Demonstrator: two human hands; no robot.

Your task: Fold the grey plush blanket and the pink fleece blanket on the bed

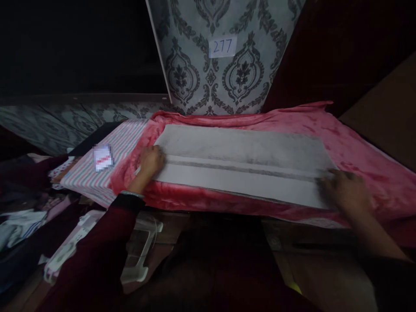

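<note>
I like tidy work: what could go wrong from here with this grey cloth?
The pink blanket around the grey cloth is rumpled, so the cloth might shift or crease. With the left hand and right hand at opposite ends, uneven pulling could skew the pale strip.

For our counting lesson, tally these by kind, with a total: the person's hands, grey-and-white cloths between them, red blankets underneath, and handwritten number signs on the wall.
Hands: 2 (left hand, right hand)
Grey-and-white cloth: 1
Red blanket: 1
Number sign: 1
Total: 5
</note>
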